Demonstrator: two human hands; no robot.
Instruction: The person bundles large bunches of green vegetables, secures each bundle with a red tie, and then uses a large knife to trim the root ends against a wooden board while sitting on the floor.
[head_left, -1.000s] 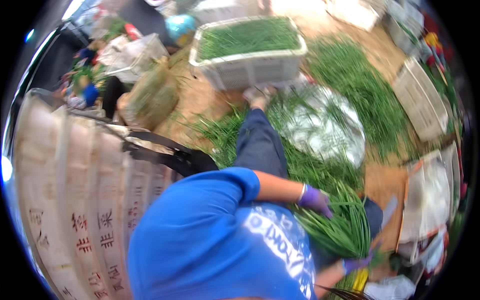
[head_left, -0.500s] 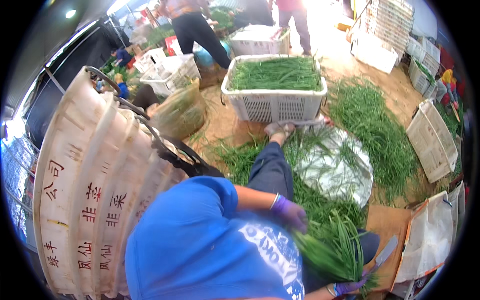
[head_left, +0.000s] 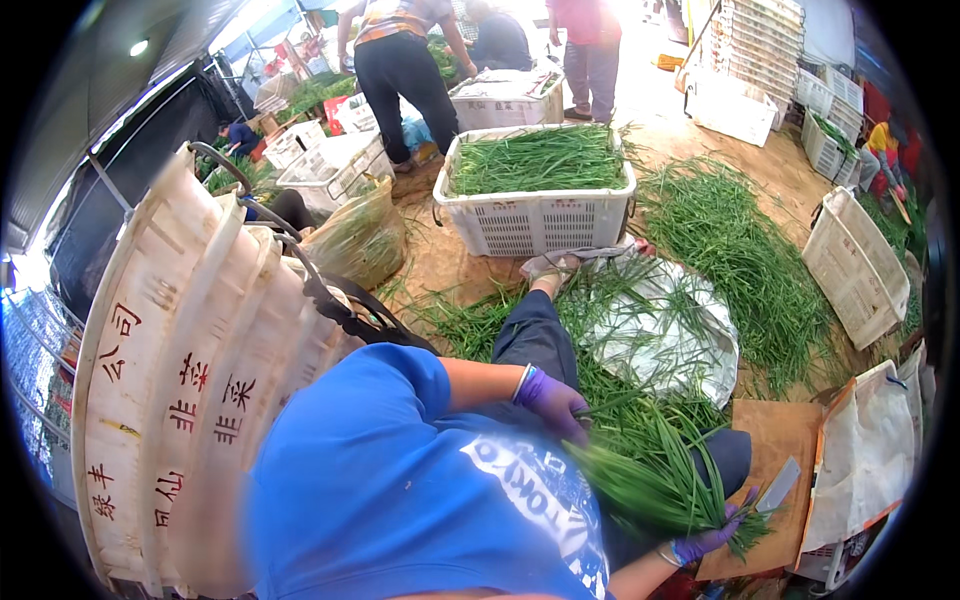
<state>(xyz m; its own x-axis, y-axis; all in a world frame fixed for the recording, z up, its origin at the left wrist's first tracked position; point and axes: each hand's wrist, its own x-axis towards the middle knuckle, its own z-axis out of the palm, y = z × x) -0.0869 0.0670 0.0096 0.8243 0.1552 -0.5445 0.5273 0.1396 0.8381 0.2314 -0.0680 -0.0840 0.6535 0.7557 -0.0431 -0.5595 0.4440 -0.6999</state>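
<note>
While seated among greens, a person bundles chives.
Left hand touches the chive bunch; right hand grips it and a knife.

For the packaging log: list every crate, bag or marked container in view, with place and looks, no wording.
White slatted crate: centre top, rectangular, filled with green chives.
Cream stacked containers: left, curved, with red and dark characters.
Empty white crate: right, tilted.
White crate stack: top right.
White bag: lower right, orange-edged, beside the right hand.
</note>
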